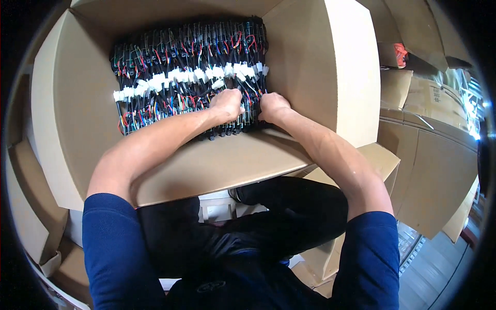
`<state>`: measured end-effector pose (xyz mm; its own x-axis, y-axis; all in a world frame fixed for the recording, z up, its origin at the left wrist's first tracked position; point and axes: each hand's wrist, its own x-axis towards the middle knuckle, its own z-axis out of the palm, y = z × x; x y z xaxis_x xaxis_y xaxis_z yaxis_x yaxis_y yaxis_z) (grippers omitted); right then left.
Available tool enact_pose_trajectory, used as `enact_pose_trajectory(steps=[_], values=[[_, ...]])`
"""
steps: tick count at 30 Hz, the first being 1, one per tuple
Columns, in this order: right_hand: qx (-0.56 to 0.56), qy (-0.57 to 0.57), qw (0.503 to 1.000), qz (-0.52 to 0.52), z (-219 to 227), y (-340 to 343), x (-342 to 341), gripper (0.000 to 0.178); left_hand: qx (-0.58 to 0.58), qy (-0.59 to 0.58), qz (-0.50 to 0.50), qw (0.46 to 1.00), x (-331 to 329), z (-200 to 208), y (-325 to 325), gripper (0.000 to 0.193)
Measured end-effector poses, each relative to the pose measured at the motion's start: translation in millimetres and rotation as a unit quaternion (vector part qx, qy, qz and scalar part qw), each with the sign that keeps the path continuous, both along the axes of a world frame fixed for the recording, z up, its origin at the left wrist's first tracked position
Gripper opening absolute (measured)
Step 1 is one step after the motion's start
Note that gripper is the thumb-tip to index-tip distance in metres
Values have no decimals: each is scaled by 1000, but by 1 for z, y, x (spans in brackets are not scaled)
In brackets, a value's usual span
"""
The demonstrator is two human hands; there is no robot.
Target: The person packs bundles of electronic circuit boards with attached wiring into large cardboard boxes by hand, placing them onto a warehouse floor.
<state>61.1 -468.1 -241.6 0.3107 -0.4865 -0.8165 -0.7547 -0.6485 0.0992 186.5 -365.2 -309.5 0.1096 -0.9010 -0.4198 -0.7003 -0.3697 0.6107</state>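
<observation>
Inside a large open cardboard box (222,163), many black wire harnesses (178,49) stand packed side by side, with thin coloured wires showing. White plastic connectors (181,76) form a band across their middle. Near the right end of the pack, my left hand (226,105) is closed, knuckles up, on a harness among the others. My right hand (274,107) is closed too, at the pack's right edge by the box's side wall, gripping at a harness. Both hands hide their fingertips and the parts they grip. My forearms reach in over the box's near wall.
The box's right flap (355,72) stands folded outward, and its left flap (49,111) leans out on the other side. More cardboard boxes (418,165) stand at the right. A small orange-red item (400,55) lies among them. My legs (289,217) are below the near wall.
</observation>
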Motion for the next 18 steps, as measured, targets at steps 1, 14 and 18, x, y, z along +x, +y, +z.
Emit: enact_pose_trajectory(steps=[1, 14, 18], values=[[-26, -3, 1000, -4, -12, -7, -16, 27, 10, 21, -5, 1000, -6, 20, -11, 32], [-57, -277, 951, 121, 172, 5, 9, 45, -344, -74, -255, 900, -31, -22, -25, 62], [91, -580, 797, 142, 267, 58, 5, 40, -296, -204, -294, 886, -32, -35, -15, 67]])
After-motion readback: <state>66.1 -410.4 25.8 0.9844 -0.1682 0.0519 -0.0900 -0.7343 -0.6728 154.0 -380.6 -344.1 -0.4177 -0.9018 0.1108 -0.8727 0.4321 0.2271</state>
